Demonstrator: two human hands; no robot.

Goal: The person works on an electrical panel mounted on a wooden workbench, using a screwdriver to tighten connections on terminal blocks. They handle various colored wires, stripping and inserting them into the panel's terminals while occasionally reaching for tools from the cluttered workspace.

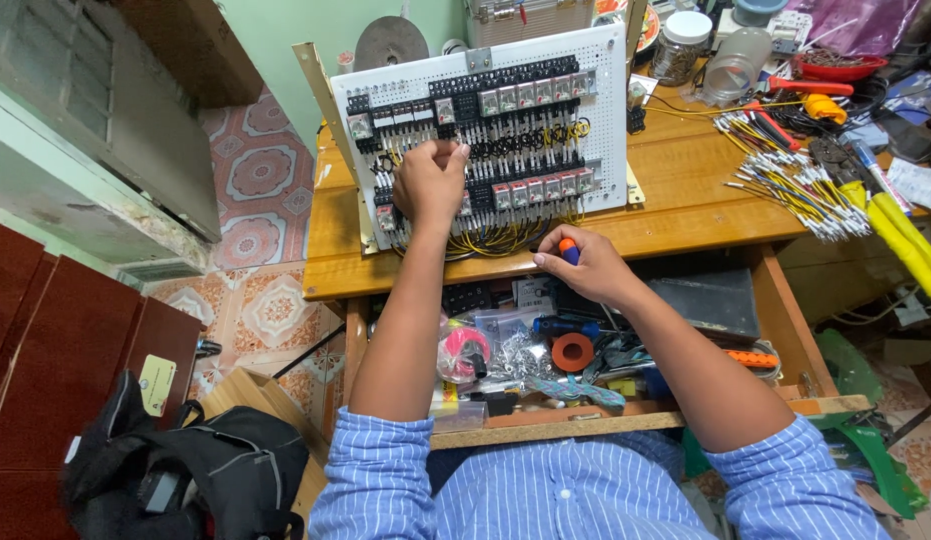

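Wooden desk [675, 215], tiled floor [260, 170]; left hand [430, 182] pinching panel [605, 110] wiring, right hand [583, 268] gripping screwdriver [568, 250].

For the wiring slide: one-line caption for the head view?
Left hand at the white perforated relay panel on the wooden desk; right hand holds an orange-capped screwdriver.

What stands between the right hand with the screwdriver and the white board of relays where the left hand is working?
Nothing visible stands between them. The right hand holds the orange-handled screwdriver at the wooden table's front edge; only bare tabletop and the yellow wires under the white perforated relay board lie ahead. The left hand touches the board.
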